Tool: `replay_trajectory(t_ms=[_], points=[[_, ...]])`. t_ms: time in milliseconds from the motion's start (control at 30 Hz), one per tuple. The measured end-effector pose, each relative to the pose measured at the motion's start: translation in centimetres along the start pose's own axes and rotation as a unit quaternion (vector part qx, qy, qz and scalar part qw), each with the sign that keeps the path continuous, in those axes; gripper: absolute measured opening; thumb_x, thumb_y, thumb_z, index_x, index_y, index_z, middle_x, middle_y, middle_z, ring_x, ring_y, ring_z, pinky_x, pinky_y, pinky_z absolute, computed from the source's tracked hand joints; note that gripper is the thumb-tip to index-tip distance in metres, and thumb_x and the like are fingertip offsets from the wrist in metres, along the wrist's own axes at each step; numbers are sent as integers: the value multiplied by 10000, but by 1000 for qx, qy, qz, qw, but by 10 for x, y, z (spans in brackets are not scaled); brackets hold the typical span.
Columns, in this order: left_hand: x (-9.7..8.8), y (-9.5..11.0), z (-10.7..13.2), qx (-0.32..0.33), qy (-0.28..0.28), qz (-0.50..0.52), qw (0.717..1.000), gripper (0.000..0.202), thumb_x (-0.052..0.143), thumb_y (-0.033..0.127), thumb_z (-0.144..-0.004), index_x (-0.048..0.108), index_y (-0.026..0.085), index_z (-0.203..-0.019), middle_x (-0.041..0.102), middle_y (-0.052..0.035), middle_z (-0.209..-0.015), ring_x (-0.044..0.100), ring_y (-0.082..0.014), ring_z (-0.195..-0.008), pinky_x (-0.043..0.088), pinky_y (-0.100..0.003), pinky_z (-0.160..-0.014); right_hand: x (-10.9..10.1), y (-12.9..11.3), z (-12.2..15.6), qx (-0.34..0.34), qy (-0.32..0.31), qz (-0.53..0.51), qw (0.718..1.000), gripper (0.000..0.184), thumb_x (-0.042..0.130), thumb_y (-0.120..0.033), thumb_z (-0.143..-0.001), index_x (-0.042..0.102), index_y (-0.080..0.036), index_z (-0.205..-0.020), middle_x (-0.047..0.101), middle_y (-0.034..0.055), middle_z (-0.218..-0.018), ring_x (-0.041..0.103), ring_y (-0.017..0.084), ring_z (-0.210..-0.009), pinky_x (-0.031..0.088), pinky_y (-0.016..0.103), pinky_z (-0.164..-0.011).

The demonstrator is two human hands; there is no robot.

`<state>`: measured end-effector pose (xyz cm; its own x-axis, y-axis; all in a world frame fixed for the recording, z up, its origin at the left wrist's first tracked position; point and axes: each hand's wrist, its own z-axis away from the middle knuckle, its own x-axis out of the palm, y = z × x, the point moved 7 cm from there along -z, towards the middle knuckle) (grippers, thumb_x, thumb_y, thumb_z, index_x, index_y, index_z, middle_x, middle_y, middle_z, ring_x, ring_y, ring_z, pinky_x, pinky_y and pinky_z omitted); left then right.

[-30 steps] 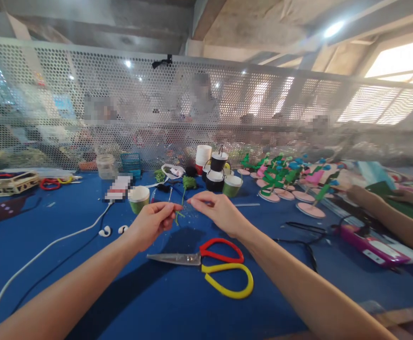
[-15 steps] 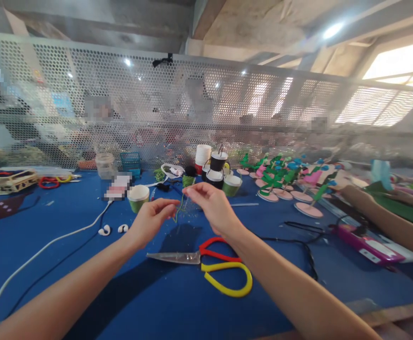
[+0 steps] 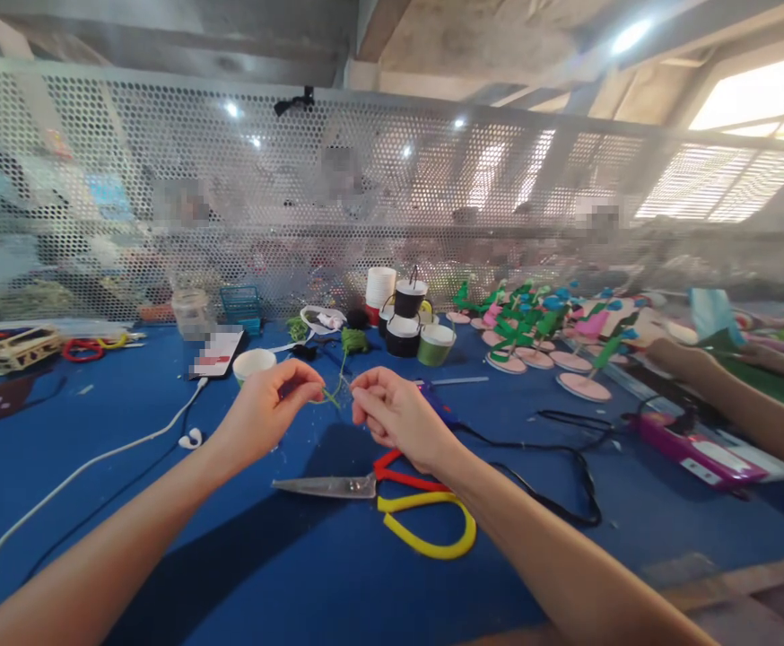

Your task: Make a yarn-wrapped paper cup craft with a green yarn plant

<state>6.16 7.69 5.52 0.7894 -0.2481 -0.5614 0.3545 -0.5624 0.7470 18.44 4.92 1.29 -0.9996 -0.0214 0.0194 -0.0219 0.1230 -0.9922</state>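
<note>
Thin green yarn is held up over the blue table, its strand rising toward a green yarn ball behind. My left hand pinches the yarn between thumb and forefinger, with a short loop at the fingertips. My right hand is closed in a pinch at the other side of the strand; the fingers partly cover what they grip, which looks like the yarn. Below my hands lie large scissors with one red and one yellow handle, blades to the left. The right wrist partly covers the red handle.
A green paper cup stands behind my left hand, near a phone on a white cable. Small buckets and pink-based figures stand farther back. A purple device and another person's arm are on the right.
My right hand has moved down, its fingers now more curled. My left hand has shifted slightly left and up, and the yarn between them is pulled into a small crossing loop.
</note>
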Motion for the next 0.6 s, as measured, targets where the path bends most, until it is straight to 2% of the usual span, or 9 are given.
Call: replay_trajectory(t_ms=[133, 367, 600], points=[[1, -1, 0, -11, 6, 24, 1000, 125, 471, 274, -762, 509, 160, -729, 547, 21, -616, 489, -84, -537, 396, -195, -520, 4, 0, 3, 7, -17, -5, 1000, 83, 488, -224, -729, 430, -166, -738, 490, -68, -535, 290, 9, -343, 215, 144, -316], [0, 3, 2, 9, 31, 3, 999, 104, 514, 267, -731, 537, 165, -719, 573, 10, -653, 499, -101, -592, 384, -200, -543, 4, 1, 6, -2, -18, 31, 999, 204, 475, -350, -756, 437, -156, -706, 477, -51, -572, 302, 8, -366, 214, 157, -333], [1, 3, 2, 15, 24, -36, 999, 117, 495, 265, -749, 537, 157, -741, 579, -1, -669, 507, -98, -605, 388, -194, -557, 6, 3, 7, 13, -23, 2, 1000, 172, 459, -314, -763, 436, -162, -688, 477, -52, -564, 276, 8, -363, 195, 148, -322]])
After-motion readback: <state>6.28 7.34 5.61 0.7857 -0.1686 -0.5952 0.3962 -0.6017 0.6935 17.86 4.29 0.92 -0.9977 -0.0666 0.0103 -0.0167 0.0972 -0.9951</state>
